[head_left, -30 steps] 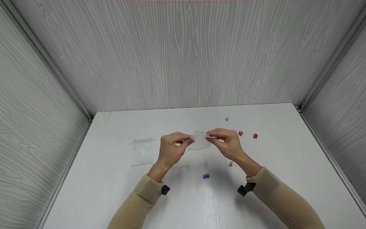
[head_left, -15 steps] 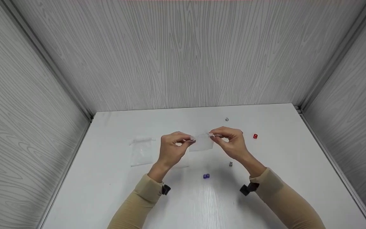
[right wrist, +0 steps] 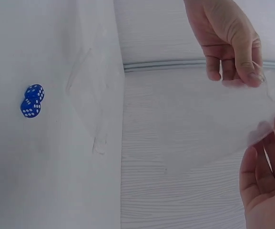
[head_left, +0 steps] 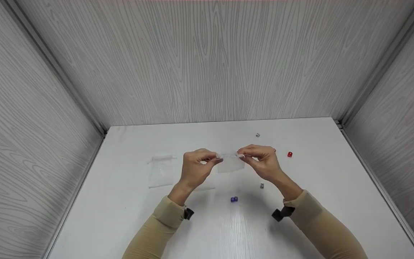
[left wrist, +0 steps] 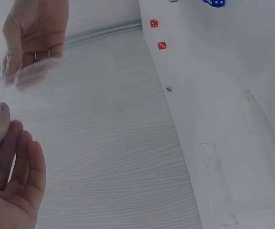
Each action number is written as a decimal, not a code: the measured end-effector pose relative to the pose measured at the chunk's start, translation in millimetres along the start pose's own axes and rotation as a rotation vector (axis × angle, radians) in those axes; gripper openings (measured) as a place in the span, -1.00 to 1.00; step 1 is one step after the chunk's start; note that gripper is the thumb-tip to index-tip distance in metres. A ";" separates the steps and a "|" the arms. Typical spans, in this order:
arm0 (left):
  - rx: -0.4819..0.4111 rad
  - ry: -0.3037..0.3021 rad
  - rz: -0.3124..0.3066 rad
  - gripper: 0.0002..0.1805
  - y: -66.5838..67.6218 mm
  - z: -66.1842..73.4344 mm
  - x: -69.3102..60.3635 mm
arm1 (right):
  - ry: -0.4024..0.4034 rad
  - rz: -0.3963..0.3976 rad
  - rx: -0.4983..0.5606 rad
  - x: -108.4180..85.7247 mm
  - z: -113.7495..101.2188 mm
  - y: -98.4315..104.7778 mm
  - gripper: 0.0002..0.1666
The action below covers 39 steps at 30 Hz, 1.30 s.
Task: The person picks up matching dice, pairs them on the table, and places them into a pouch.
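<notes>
A sheer white drawstring pouch hangs between the two hands above the table. My left hand pinches one upper corner between thumb and fingertips. At the opposite upper corner, my right hand pinches the edge and its cord. In the right wrist view the see-through pouch is spread flat, its cord running along the top edge. Nothing shows inside it. Below on the table sit two blue dice, touching each other.
Another sheer pouch lies flat on the left of the white table. One more pouch is mostly hidden under my left hand. Red dice and small clear dice lie scattered rightward. Grey wood-grain walls enclose the table.
My right hand has moved slightly right, stretching the pouch's top edge wider between the hands. One red die is now mostly covered by that hand. My left hand has barely moved.
</notes>
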<state>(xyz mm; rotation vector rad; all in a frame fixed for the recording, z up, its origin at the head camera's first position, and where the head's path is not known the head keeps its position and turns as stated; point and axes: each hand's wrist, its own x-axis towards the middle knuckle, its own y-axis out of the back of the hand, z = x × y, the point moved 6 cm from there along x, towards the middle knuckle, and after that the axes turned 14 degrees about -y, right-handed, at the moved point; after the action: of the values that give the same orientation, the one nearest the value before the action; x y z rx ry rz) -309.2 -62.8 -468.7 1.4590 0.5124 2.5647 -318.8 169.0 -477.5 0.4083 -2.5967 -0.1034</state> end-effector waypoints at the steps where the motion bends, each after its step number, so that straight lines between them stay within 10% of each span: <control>1: 0.008 0.007 -0.003 -0.96 0.4 -0.9 -0.4 | -0.002 -0.012 0.015 -0.5 -0.7 1.1 -0.63; 26: 0.020 0.007 -0.077 -0.90 -22.6 0.5 0.9 | -0.090 0.101 -0.103 -3.2 11.8 -13.8 -0.82; 39: 0.078 0.012 -0.076 -0.90 -9.7 -3.5 -4.4 | -0.194 0.108 -0.146 -10.8 24.2 -9.9 -0.72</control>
<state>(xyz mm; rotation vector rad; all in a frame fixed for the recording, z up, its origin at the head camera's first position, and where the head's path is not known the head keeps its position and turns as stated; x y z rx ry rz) -310.3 -55.8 -477.4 1.4203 0.6630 2.5226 -319.2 162.8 -505.1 0.2145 -2.7720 -0.3074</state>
